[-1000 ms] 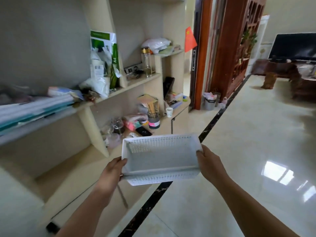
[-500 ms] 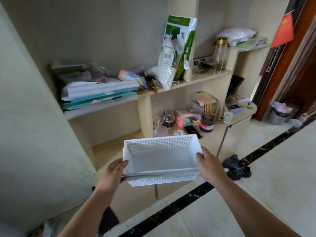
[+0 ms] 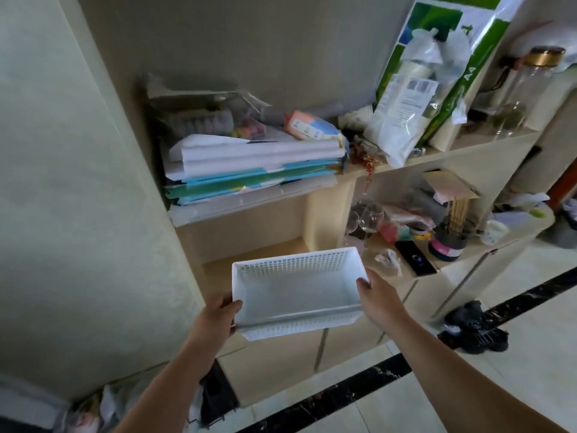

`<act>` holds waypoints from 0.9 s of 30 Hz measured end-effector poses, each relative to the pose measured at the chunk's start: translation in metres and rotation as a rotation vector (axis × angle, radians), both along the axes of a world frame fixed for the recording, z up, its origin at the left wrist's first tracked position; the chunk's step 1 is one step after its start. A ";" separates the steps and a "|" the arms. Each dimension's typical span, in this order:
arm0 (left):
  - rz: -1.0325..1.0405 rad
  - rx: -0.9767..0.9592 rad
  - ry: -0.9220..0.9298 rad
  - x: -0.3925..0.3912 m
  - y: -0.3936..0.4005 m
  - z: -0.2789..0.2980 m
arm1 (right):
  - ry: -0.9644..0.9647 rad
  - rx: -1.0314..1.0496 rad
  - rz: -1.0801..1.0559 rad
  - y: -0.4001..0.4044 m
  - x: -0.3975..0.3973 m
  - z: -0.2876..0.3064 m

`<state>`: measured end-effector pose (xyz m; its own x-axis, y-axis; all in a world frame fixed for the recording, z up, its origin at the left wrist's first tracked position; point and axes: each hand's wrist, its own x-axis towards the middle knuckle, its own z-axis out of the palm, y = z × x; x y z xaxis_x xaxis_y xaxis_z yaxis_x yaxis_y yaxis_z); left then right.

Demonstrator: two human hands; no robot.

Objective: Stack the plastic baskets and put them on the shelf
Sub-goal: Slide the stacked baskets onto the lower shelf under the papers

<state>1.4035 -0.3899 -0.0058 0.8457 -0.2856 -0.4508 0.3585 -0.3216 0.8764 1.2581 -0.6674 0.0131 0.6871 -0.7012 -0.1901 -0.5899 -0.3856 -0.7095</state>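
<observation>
White perforated plastic baskets [image 3: 296, 289], nested into one stack, are held level in front of me. My left hand [image 3: 215, 317] grips the stack's left end and my right hand [image 3: 377, 303] grips its right end. The stack hangs just in front of the lower left compartment of a beige wooden shelf unit; that compartment's shelf board [image 3: 218, 270] shows bare wood behind the baskets' far rim.
Above that compartment lies a pile of papers and folders [image 3: 249, 170]. To the right stand wine glasses [image 3: 365, 220], a phone [image 3: 415, 260], a cup of sticks [image 3: 449, 239]. A wall [image 3: 78, 198] closes the left side. Black shoes [image 3: 474, 329] lie on the tiled floor.
My view has swung left and come closer to the shelf unit; the doorway and living room have left the frame. The baskets stay held in both hands, now nearer the lower left compartment.
</observation>
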 end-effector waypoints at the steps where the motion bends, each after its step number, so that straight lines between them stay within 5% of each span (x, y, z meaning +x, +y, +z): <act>1: -0.005 0.023 0.002 0.008 0.001 -0.003 | 0.007 0.013 -0.003 -0.001 0.012 -0.006; 15: 0.030 0.158 0.109 0.074 -0.021 -0.076 | 0.163 0.205 0.024 -0.033 0.109 -0.081; 27: 0.026 0.076 0.115 0.098 -0.024 -0.101 | 0.213 0.206 0.063 -0.048 0.159 -0.123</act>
<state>1.5019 -0.4141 -0.1066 0.7941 -0.2254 -0.5645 0.4641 -0.3750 0.8025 1.4168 -0.7156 -0.1102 0.6574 -0.5902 -0.4685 -0.7133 -0.2868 -0.6395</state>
